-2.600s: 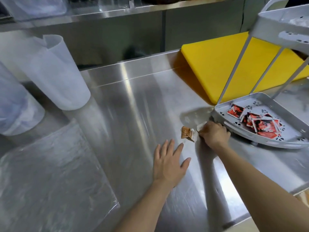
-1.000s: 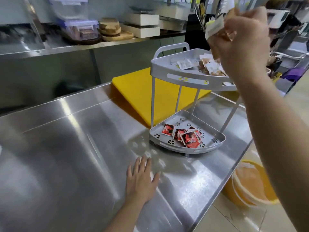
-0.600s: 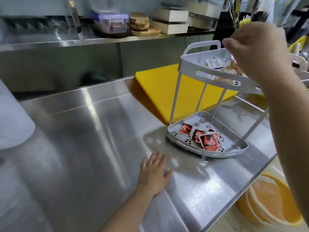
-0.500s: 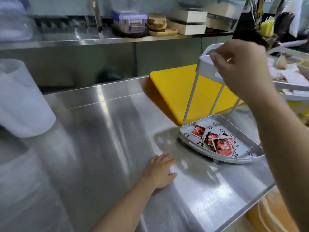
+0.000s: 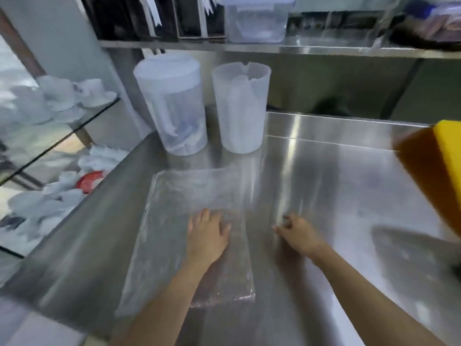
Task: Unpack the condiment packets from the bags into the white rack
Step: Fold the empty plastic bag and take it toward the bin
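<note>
A flat clear plastic bag (image 5: 189, 221) lies on the steel counter (image 5: 336, 186), and it looks empty. My left hand (image 5: 207, 236) rests flat on the bag with fingers spread. My right hand (image 5: 298, 233) hovers just right of the bag's edge, fingers loosely curled, holding nothing. Only a blurred grey edge of the white rack (image 5: 419, 255) shows at the far right. No condiment packets are in sight.
Two translucent plastic pitchers (image 5: 174, 103) (image 5: 240, 106) stand at the back of the counter. A yellow cutting board (image 5: 446, 143) pokes in at the right. A glass shelf with white cups (image 5: 62, 96) is on the left. An upper steel shelf holds a clear container (image 5: 257, 18).
The view has swung left from the rack to the bag. My right hand dropped from the rack's upper tier to the counter, now empty. My left hand has moved onto the bag.
</note>
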